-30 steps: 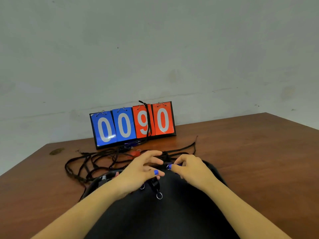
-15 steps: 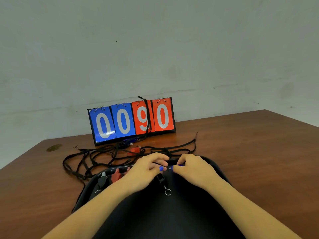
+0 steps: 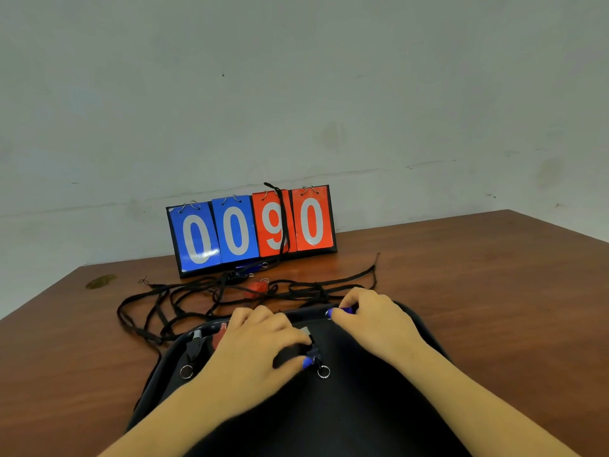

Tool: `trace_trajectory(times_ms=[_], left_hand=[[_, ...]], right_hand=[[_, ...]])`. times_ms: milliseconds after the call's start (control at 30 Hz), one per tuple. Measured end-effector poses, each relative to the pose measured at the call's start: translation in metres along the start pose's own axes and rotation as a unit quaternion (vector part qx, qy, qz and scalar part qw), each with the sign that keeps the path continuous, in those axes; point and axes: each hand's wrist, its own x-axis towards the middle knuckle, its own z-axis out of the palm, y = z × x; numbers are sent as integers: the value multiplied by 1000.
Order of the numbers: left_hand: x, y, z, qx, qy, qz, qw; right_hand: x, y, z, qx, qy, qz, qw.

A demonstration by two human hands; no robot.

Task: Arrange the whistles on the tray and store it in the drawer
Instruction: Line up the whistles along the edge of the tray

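Observation:
A black tray (image 3: 346, 420) lies on the brown table right in front of me. My left hand (image 3: 263, 347) grips a black whistle (image 3: 313, 352) with a metal ring, low over the tray's middle. Over the tray's far rim, my right hand (image 3: 375, 319) pinches a blue whistle (image 3: 344, 311). Another black whistle (image 3: 194, 347) lies in the tray's left corner. Beside it a red whistle (image 3: 220, 334) is partly hidden by my left hand. Beyond the tray, a second red whistle (image 3: 257, 286) and a second blue whistle (image 3: 251, 267) lie among tangled black lanyards (image 3: 158, 301).
A flip scoreboard (image 3: 252, 227) reading 0090 stands at the back of the table against the wall, with one lanyard draped over it. The lanyards spread across the table left of and behind the tray. A dark stain (image 3: 100, 281) marks the far left corner.
My left hand has drawn back toward me over the tray with the black whistle. My right hand has shifted right along the far rim with the blue whistle.

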Motion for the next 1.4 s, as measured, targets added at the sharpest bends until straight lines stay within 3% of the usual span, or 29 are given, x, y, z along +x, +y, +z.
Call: trace_trajectory(times_ms=[167,433,600,1000,1200,1300,1400], left_hand=[[-7,-3,9,44,11,48,998],[-11,-10,15,60,35,59,996],[-12,-11,18,71,72,68,993],[-15,-19,21,92,52,34,994],[-17,-12,9,81,83,17,993],[-16,-8,6,67,69,30,995],[-16,-6,6,58,40,39,997]], right_hand=[[-1,-3,1,-20,-24,-2,1000],[1,-1,3,66,-41,25,997],[4,-2,2,116,-2,20,993],[0,-8,-2,263,-10,20,965],[-3,-15,-6,270,-13,-7,963],[-2,-16,-7,293,-2,-3,956],[-1,-17,-5,352,-40,30,935]])
